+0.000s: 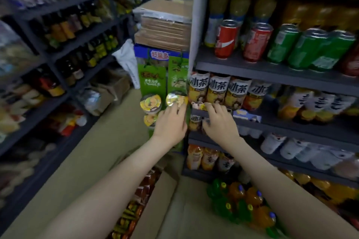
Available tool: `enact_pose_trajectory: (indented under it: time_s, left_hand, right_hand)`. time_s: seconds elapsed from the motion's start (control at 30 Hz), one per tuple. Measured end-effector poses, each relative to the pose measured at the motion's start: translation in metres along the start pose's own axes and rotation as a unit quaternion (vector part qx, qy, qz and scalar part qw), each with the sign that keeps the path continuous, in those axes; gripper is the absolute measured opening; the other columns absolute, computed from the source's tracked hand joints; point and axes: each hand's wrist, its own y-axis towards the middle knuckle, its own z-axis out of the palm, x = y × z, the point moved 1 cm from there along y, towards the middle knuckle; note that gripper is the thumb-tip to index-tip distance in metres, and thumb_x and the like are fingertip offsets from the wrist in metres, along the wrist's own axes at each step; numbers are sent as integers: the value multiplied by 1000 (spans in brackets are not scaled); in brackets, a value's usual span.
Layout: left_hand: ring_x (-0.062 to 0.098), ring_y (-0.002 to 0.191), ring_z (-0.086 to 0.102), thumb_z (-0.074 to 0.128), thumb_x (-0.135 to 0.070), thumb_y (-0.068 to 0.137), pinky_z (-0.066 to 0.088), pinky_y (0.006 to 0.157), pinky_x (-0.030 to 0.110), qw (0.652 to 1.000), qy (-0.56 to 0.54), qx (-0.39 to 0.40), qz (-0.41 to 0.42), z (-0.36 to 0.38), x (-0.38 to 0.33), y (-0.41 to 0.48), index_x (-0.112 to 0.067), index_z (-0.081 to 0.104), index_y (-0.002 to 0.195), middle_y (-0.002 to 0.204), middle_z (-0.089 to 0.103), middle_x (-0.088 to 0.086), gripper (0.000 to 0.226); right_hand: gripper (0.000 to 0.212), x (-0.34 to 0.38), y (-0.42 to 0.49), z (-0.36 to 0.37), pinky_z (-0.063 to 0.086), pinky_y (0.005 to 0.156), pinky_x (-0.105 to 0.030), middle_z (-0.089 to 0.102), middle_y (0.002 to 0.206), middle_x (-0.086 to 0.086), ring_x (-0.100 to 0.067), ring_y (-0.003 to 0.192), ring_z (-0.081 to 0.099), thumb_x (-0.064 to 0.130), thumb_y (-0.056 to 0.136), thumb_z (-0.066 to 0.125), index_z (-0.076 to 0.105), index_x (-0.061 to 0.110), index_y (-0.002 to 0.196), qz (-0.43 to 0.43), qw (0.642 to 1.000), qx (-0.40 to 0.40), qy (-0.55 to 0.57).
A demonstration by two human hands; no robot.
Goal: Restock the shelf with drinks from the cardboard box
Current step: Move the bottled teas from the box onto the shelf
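L hand [171, 122] fingers spread, nothing held, by green display stand [153, 79] | R hand [220, 122] at shelf [272, 122] edge, grip unclear | iced-tea bottles [217, 91] behind | cardboard box [155, 205] below, btwn forearms

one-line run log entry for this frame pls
phase: at shelf | left hand: on round-lidded item beside shelf end | right hand: at shelf edge under iced tea bottles | cardboard box: on floor, open

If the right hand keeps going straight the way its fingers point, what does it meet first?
Most likely the small packet lying on the shelf edge, which the right hand already seems to reach; just behind stand the iced tea bottles. Blur leaves depth uncertain.
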Motion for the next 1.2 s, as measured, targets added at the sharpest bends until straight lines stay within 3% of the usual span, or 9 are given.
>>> enact_pose_trajectory:
  time_s: [0.17,0.3,0.6,0.77,0.97,1.13,1.2]
  left_hand:
    - [35,115,51,51,-28,89,45,88,44,990,0,41,-133,18,68,-40,-10,40,138,128,48,14,53]
    - [32,122,44,45,-30,94,40,97,41,968,14,74,-237,37,136,-87,-11,29,144,137,40,14,57]
    - [30,129,39,40,-28,96,36,101,39,892,10,165,-421,112,233,-160,-12,22,145,146,32,13,55]
    - [29,131,37,41,-31,97,35,104,39,842,-21,222,-492,195,255,-203,-13,22,147,147,32,12,56]
    - [22,132,36,39,-33,96,31,107,35,795,-67,259,-544,346,252,-242,-16,16,149,148,30,7,60]
    - [27,140,24,45,-43,92,30,112,41,735,-159,293,-590,482,225,-263,-20,9,151,155,15,10,73]
    - [30,142,21,43,-42,94,28,113,41,722,-178,305,-595,528,215,-268,-20,5,152,157,11,11,73]
  right_hand:
    - [59,44,33,49,40,100,-42,42,139,-11,-31,130,36,28,93,53,32,11,146,-92,992,81,31]
    - [65,105,63,95,38,102,-39,39,141,-8,-28,129,34,32,93,52,23,15,149,-174,973,151,24]
    - [63,211,102,217,36,102,-38,42,138,-7,-27,128,37,30,94,47,21,16,150,-333,908,252,-36]
    - [66,221,79,329,35,104,-36,39,142,-3,-22,128,37,31,95,49,16,22,151,-341,869,357,-36]
    - [73,199,33,497,32,110,-36,38,144,-3,-22,132,35,33,94,51,9,26,153,-327,824,460,-54]
    - [79,180,-7,628,22,116,-43,15,159,-11,-30,145,17,40,94,53,3,25,153,-298,806,507,-66]
    - [82,175,-19,668,25,113,-42,16,157,-12,-30,144,18,49,93,50,0,24,153,-302,800,510,-90]
